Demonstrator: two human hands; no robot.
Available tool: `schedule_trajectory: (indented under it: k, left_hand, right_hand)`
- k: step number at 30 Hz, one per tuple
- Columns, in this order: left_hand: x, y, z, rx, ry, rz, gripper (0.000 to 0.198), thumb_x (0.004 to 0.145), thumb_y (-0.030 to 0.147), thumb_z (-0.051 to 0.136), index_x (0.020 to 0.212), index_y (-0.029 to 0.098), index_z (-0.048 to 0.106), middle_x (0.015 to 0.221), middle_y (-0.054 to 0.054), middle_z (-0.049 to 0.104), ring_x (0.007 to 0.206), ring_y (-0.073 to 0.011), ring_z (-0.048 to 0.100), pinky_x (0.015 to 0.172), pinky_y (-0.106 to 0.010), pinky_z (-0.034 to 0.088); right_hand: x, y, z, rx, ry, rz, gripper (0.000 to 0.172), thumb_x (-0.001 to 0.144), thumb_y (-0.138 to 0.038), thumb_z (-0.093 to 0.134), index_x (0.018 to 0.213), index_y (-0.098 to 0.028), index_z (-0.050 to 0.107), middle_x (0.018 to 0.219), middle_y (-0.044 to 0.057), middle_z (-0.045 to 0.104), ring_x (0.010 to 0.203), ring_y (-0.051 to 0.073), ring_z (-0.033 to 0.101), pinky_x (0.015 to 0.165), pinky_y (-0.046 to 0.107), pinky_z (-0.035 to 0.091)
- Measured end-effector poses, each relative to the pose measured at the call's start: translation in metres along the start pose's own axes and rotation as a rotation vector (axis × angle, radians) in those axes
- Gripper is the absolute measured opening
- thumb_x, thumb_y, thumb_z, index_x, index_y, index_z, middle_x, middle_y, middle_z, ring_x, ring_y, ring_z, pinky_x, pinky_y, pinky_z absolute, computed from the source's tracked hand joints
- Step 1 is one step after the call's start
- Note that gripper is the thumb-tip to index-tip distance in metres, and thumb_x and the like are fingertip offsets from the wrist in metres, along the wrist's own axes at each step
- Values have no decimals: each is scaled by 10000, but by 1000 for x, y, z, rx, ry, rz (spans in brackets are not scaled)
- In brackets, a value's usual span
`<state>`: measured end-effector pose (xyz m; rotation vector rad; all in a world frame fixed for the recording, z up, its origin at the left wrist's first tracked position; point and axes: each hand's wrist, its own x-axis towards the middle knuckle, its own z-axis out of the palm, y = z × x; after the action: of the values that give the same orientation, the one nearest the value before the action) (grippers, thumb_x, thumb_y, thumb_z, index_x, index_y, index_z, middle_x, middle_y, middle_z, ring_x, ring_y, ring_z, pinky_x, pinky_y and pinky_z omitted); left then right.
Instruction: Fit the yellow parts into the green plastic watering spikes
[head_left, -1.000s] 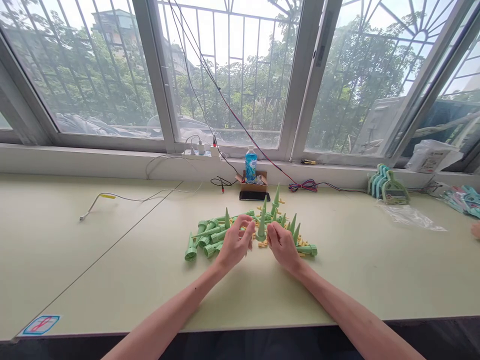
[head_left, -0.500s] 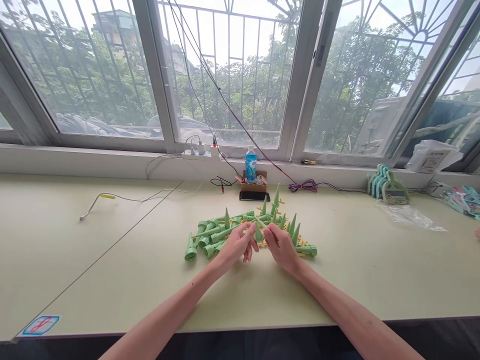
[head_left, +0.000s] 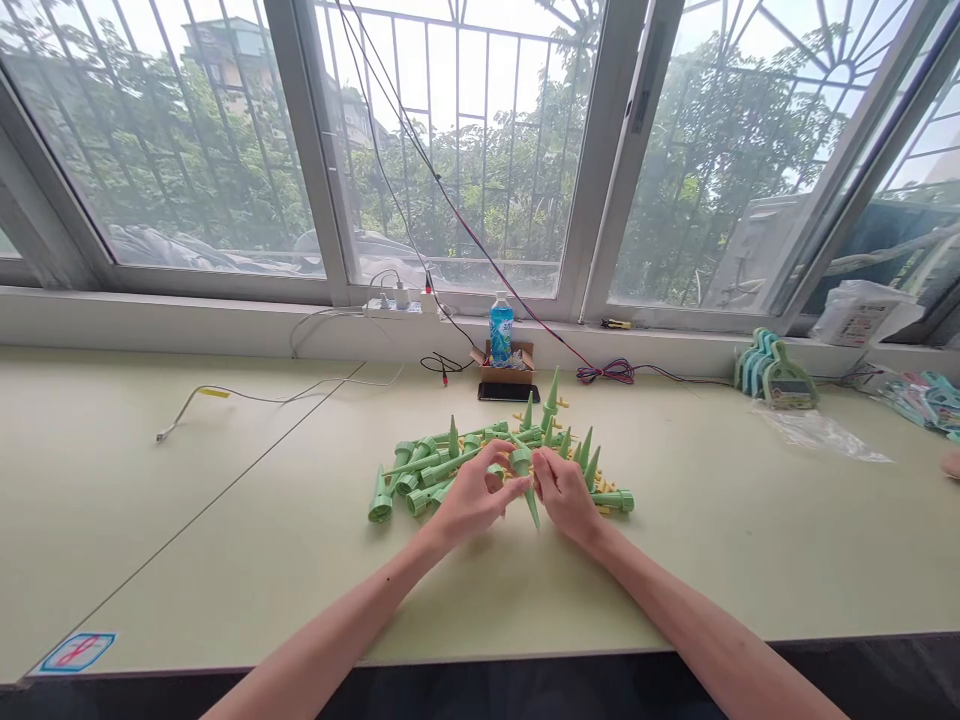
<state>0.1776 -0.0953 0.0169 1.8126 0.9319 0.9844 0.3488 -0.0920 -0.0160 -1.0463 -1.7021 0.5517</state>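
Note:
Between my hands is a green plastic watering spike (head_left: 531,503), its pointed end aimed down towards me and its wide collar up. My left hand (head_left: 474,500) pinches the collar from the left with thumb and fingers. My right hand (head_left: 564,490) is closed right beside the collar, thumb against the curled fingers; what it grips is hidden. Just beyond and around my hands lies a pile of similar green spikes (head_left: 427,462), some standing point up and others lying on their sides. Small yellow plastic valve-like pieces (head_left: 604,482) are mixed in on the right.
Behind the pile a dark phone (head_left: 508,392) lies before a small cardboard box (head_left: 506,373) and a blue-liquid bottle (head_left: 501,333). Coiled cable (head_left: 606,372) sits right of it. Farther right are small dustpan sets (head_left: 787,375) and a plastic bag (head_left: 821,432). Another person's hand (head_left: 951,464) shows at the right edge.
The spike in my left hand has turned over, from point up to point down. My left thumb has moved under the collar; my right hand has barely moved.

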Motion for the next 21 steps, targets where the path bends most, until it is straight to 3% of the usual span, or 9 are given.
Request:
schedule_trajectory:
  k: [6,13,17,21]
  left_hand:
    - [-1,1,3,182,66,109,331,834,367,630,1103,204,528,997,-41,595,451,-37,453,461,-215,433]
    - [-1,-1,5,166,116,86,345,921,468,504,1169,229,489,1048,-52,592,425,-36,459,490,-227,445]
    - [1,1,5,87,151,67,381,967,532,369,1129,209,492,834,-3,613,401,-52,463,470,-210,413]
    - [5,1,3,-173,85,-91,499,938,643,308,1091,194,462,503,63,526,313,-86,382,347,-186,301]
  right_hand:
    - [-1,-2,0,-7,5,2,443,1021,-470,293,663,-225,384,499,-40,401,439,120,371,459,267,288]
    - [0,-6,0,-44,22,-37,446,1020,-498,295,673,-226,360,540,-39,418,471,118,378,483,262,301]
    - [0,-6,0,-63,52,-34,433,1019,-500,302,682,-229,327,555,-48,395,481,114,360,498,257,299]
    - [0,-6,0,-56,68,-40,426,1017,-502,305,691,-229,328,562,-50,393,488,115,366,503,253,307]
